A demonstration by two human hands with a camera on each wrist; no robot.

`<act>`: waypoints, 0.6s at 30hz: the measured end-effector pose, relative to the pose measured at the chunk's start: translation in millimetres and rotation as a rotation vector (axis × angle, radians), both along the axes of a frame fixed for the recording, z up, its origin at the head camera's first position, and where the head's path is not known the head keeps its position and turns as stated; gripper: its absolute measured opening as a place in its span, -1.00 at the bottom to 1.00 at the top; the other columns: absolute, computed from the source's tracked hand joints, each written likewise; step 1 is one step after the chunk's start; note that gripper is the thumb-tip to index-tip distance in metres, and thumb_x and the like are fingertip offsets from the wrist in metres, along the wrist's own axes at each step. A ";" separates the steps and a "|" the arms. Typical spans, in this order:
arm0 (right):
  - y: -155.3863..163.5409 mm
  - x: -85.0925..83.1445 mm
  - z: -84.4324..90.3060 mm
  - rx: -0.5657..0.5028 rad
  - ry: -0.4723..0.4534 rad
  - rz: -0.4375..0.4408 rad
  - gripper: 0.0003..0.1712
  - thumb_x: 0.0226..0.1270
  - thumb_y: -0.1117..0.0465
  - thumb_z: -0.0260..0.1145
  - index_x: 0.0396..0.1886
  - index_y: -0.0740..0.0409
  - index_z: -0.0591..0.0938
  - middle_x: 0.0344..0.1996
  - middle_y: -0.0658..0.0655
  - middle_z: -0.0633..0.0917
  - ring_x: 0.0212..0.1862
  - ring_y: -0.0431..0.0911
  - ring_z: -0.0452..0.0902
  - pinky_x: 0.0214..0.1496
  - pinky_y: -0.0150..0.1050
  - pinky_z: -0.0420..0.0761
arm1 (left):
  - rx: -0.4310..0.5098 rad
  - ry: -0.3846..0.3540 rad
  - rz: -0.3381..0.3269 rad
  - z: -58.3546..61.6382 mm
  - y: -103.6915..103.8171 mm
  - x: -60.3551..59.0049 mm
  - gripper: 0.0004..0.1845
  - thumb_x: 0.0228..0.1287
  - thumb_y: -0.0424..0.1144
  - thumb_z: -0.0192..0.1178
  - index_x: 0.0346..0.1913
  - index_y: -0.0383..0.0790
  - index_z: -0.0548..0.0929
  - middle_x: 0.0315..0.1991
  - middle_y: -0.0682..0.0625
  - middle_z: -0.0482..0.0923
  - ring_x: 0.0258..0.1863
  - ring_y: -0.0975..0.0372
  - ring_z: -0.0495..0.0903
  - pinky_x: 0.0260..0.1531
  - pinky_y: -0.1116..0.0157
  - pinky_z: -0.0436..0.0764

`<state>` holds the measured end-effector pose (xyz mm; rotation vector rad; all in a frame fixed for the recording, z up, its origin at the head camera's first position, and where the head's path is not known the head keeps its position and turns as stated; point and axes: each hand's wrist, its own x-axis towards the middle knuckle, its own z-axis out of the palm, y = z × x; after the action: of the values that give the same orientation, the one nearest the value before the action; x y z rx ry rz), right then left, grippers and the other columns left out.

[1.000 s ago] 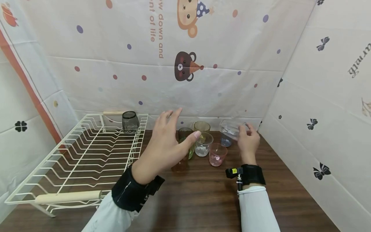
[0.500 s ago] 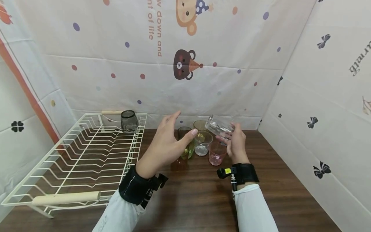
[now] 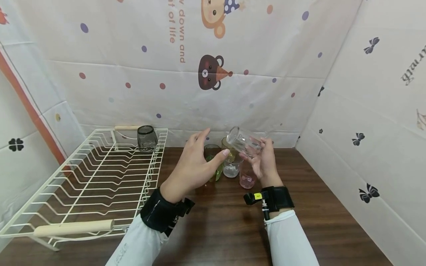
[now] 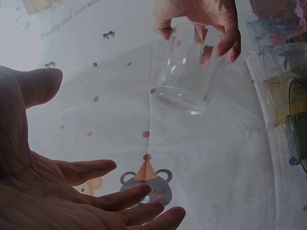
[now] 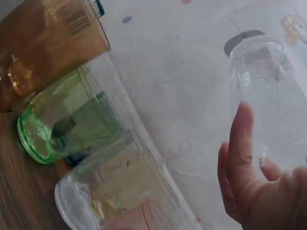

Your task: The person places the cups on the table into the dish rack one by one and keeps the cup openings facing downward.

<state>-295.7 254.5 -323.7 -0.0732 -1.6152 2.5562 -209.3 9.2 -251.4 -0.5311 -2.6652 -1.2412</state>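
Observation:
My right hand [image 3: 266, 162] grips a clear drinking glass [image 3: 242, 140] near its rim, above the table. The glass is tilted on its side, its thick base toward my left hand, as the left wrist view also shows. My left hand [image 3: 193, 162] is raised with fingers spread and thumb apart, holding nothing, left of that glass. Below the hands stand a pink glass [image 3: 247, 180], another clear glass [image 3: 230, 170], a green glass [image 5: 62, 122] and an amber glass [image 5: 48, 52]. A yellowish glass [image 3: 225, 143] and a dark grey glass [image 3: 212, 148] stand behind, partly hidden.
On the left a cream wire dish rack [image 3: 96, 166] with wooden handles [image 3: 74, 228] stands on the dark wooden table [image 3: 219, 232]. A dark grey glass [image 3: 147, 138] sits upside down at its far right corner. Printed white sheets [image 3: 149, 99] enclose the back and sides.
My right hand has moved left with the clear glass, lifting it and turning it so its base points up and left. My left hand has stayed open, shifting only slightly.

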 end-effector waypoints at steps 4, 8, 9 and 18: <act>-3.2 3.1 3.2 -0.010 0.015 0.028 -0.36 0.66 -0.13 -0.26 0.45 0.11 0.40 0.69 0.43 0.10 0.65 0.31 0.25 -0.07 -0.32 0.79 | -0.010 -0.003 -0.004 -0.3 -0.9 -2.0 -0.01 0.48 0.33 0.19 0.75 -0.02 0.06 0.71 -0.22 0.05 0.69 -0.14 0.14 0.59 -0.29 0.28; -7.6 5.8 5.6 -0.026 0.021 0.052 -0.29 0.64 -0.12 -0.25 0.57 0.14 0.31 0.71 0.44 -0.01 0.69 0.33 0.12 -0.09 -0.31 0.77 | -0.013 -0.007 -0.008 -1.5 -1.2 -4.7 -0.01 0.48 0.33 0.19 0.75 -0.03 0.05 0.70 -0.23 0.05 0.70 -0.14 0.13 0.60 -0.28 0.27; -9.2 6.2 5.9 -0.027 0.024 0.062 -0.27 0.64 -0.12 -0.24 0.61 0.16 0.27 0.71 0.44 -0.02 0.70 0.32 0.11 -0.10 -0.32 0.77 | -0.013 -0.011 -0.005 -1.9 -1.3 -5.4 -0.01 0.48 0.33 0.19 0.75 -0.03 0.05 0.71 -0.22 0.04 0.70 -0.14 0.13 0.61 -0.27 0.26; -31.2 9.6 8.4 0.009 0.058 0.186 -0.22 0.62 -0.10 -0.31 0.63 0.22 0.28 0.63 0.38 0.25 0.55 0.20 0.37 -0.07 -0.30 0.72 | -0.018 -0.038 0.022 -4.9 -4.3 -11.0 0.02 0.46 0.27 0.27 0.76 -0.01 0.02 0.72 -0.19 0.02 0.72 -0.14 0.10 0.63 -0.25 0.24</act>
<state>-286.1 223.3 -315.3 0.1585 -1.6861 2.6571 -220.3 4.8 -256.3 -0.4839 -2.7078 -1.2349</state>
